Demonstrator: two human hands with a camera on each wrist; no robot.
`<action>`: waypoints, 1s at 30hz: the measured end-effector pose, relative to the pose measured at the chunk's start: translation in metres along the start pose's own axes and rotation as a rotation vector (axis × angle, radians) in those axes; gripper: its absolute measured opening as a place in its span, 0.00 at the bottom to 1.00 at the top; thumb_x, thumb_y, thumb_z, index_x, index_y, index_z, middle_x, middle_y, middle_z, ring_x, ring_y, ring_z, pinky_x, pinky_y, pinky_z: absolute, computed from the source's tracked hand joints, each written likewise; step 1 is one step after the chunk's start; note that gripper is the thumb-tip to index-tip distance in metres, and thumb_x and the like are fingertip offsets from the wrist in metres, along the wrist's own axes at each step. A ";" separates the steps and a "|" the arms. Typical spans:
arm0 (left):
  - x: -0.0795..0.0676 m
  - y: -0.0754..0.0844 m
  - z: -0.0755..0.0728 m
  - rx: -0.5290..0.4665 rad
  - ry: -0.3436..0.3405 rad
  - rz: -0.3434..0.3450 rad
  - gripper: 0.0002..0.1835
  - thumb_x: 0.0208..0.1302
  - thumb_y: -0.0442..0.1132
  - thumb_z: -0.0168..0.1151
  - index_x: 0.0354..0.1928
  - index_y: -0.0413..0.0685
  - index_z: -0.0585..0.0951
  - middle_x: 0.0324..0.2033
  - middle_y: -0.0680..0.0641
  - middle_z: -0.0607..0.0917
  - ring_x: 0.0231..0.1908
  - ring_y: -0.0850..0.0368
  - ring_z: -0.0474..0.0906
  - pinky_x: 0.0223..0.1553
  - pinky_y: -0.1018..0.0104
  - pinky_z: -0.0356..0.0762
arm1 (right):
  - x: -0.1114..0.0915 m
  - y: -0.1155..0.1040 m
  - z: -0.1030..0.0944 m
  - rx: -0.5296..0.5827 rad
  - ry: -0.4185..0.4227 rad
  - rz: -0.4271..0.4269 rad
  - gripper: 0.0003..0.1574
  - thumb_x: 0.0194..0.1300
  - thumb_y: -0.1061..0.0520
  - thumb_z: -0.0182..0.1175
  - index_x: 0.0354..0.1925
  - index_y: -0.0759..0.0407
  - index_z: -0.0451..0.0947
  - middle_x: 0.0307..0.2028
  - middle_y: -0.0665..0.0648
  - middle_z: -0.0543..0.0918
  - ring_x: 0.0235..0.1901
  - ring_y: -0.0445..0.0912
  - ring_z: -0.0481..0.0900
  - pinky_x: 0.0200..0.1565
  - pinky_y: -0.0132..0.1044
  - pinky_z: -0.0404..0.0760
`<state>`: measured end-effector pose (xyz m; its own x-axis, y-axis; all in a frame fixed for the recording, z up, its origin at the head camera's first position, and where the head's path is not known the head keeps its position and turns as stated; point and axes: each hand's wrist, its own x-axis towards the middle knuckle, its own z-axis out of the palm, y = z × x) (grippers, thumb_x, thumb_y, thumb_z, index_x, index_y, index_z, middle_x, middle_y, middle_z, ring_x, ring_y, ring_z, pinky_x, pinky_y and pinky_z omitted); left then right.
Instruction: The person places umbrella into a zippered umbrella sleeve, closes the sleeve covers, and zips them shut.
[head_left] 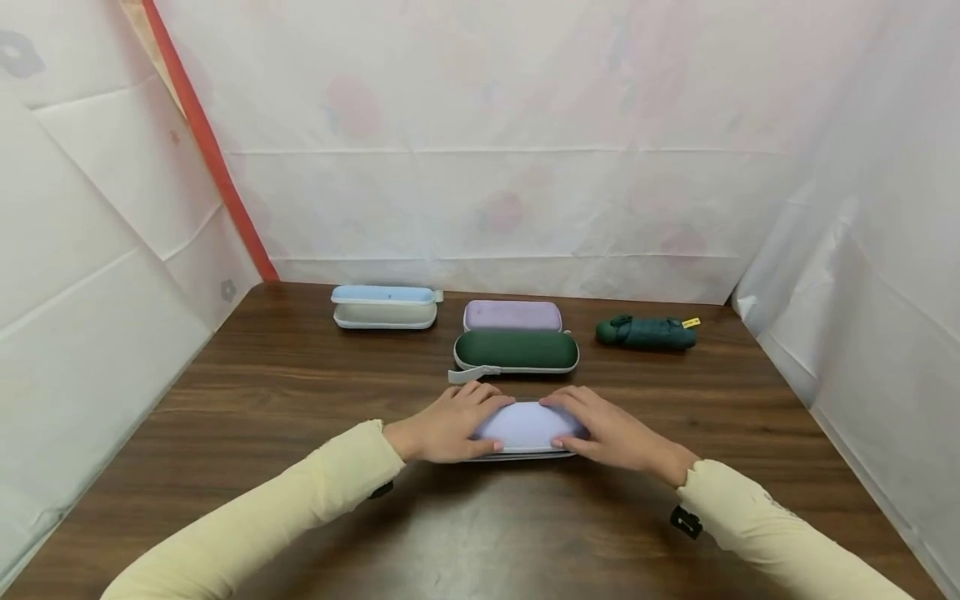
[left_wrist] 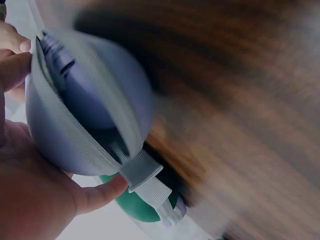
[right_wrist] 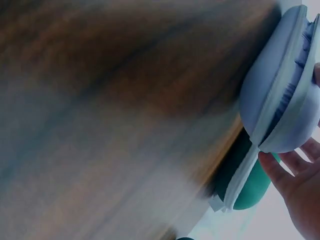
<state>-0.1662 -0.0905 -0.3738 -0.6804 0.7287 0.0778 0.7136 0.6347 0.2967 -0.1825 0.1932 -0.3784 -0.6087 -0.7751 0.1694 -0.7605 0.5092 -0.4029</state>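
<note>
The light purple case (head_left: 525, 427) sits on the surface (head_left: 450, 542) just in front of the green case (head_left: 517, 350), on the person's side. Each grip is bent around one end of it: the left grip (head_left: 452, 422) and the right grip (head_left: 611, 429) pinch it between thumb and fingers. Its zip edge (left_wrist: 107, 85) gapes, and I can't tell if anything is inside. If the lid gets pushed down now, the wrinkly lining (right_wrist: 292, 80) could get stuck in the zip, or a fingertip near the gap could get nipped. Pushing too hard might squash the soft-looking lid. If one side pushes more, the case could twist, slide back and bump the green case or its strap (head_left: 474, 375).
</note>
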 end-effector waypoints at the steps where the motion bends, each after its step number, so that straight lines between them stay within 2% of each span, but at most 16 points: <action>1: -0.001 0.000 0.002 0.014 -0.001 0.005 0.33 0.66 0.54 0.57 0.68 0.47 0.64 0.59 0.48 0.69 0.60 0.52 0.62 0.57 0.45 0.62 | 0.000 0.000 0.002 -0.011 0.010 -0.011 0.32 0.66 0.43 0.59 0.64 0.53 0.67 0.58 0.50 0.70 0.56 0.42 0.68 0.54 0.45 0.72; 8: -0.008 0.003 0.011 0.059 0.050 0.016 0.34 0.65 0.54 0.59 0.69 0.48 0.63 0.59 0.48 0.69 0.60 0.52 0.61 0.57 0.44 0.62 | 0.000 -0.002 0.009 -0.029 0.059 -0.049 0.31 0.62 0.48 0.65 0.60 0.53 0.69 0.55 0.49 0.70 0.54 0.42 0.68 0.50 0.43 0.74; 16: -0.014 0.007 0.021 0.178 0.129 0.046 0.36 0.62 0.56 0.61 0.67 0.49 0.64 0.58 0.48 0.69 0.60 0.51 0.62 0.57 0.41 0.60 | -0.001 -0.001 0.013 -0.029 0.090 -0.095 0.29 0.60 0.49 0.67 0.56 0.54 0.70 0.53 0.49 0.70 0.53 0.44 0.67 0.48 0.43 0.74; 19: -0.014 0.008 0.023 0.221 0.143 0.049 0.37 0.61 0.56 0.63 0.67 0.49 0.64 0.58 0.49 0.69 0.60 0.51 0.62 0.57 0.41 0.59 | 0.001 0.000 0.009 0.015 0.052 -0.067 0.27 0.61 0.45 0.65 0.55 0.51 0.70 0.52 0.47 0.71 0.52 0.42 0.67 0.49 0.43 0.74; 23: -0.013 0.009 0.023 0.271 0.151 0.057 0.37 0.60 0.56 0.63 0.67 0.49 0.64 0.58 0.50 0.69 0.59 0.52 0.63 0.55 0.45 0.61 | 0.013 0.004 -0.002 0.165 -0.014 0.002 0.19 0.70 0.47 0.55 0.54 0.54 0.72 0.50 0.48 0.74 0.50 0.43 0.71 0.50 0.43 0.73; 26: -0.013 0.010 0.022 0.297 0.161 0.070 0.37 0.60 0.56 0.64 0.67 0.48 0.64 0.57 0.49 0.69 0.58 0.52 0.64 0.54 0.48 0.62 | 0.028 0.010 -0.007 0.243 -0.042 0.010 0.16 0.74 0.56 0.49 0.53 0.62 0.75 0.49 0.53 0.78 0.49 0.46 0.75 0.50 0.44 0.74; 30: -0.012 0.013 0.022 0.350 0.162 0.083 0.37 0.60 0.56 0.63 0.67 0.47 0.64 0.57 0.48 0.70 0.57 0.52 0.64 0.50 0.51 0.64 | 0.049 0.015 -0.007 0.257 -0.107 -0.007 0.15 0.71 0.67 0.49 0.52 0.68 0.76 0.48 0.60 0.81 0.50 0.50 0.77 0.50 0.43 0.75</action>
<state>-0.1451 -0.0850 -0.3920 -0.6159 0.7487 0.2451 0.7618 0.6453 -0.0569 -0.2256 0.1661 -0.3697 -0.5660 -0.8203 0.0826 -0.6738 0.4025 -0.6197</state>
